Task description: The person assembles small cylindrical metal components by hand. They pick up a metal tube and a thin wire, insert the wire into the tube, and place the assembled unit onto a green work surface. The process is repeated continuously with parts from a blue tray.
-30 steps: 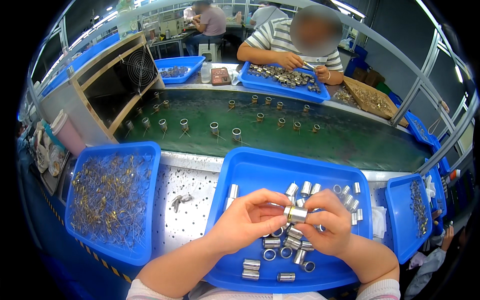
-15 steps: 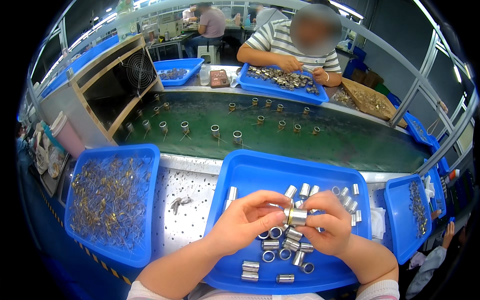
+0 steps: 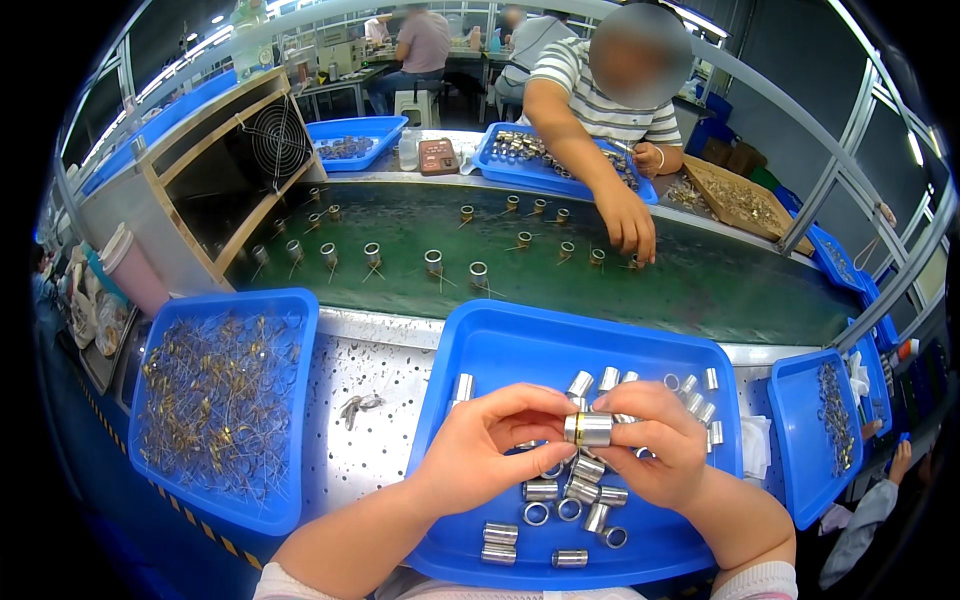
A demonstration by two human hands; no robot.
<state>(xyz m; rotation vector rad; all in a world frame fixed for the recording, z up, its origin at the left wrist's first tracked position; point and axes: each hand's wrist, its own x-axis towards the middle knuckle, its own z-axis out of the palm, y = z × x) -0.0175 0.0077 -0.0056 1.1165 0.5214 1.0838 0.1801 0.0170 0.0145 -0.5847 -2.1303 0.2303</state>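
Observation:
A shiny metal sleeve point(image 3: 588, 429) with a thin yellow ring near its left end lies level between my hands, above the blue tray point(image 3: 480, 335). My right hand point(image 3: 660, 445) is closed, pinching the sleeve's right end between thumb and fingers. At the other end, my left hand point(image 3: 485, 440) has its index finger along the top edge and its thumb lower, by the bottom edge. Under and around my hands lie several loose metal sleeves point(image 3: 570, 558), some on their sides and some showing open ends. My palms hide part of the pile.
Left stands a blue tray point(image 3: 298, 420) of tangled wire pieces point(image 3: 215, 410). Beyond the front tray runs a green conveyor belt point(image 3: 400, 295) bearing sleeves with wire legs point(image 3: 433, 262). Across it, a co-worker's hand point(image 3: 625, 220) reaches over the belt. Another blue tray point(image 3: 785, 430) stands right.
My left thumb has slid down off the sleeve's face, and the sleeve shows more fully. Across the belt, the co-worker's arm has swung out from their tray. Sleeves on the belt have shifted slightly right.

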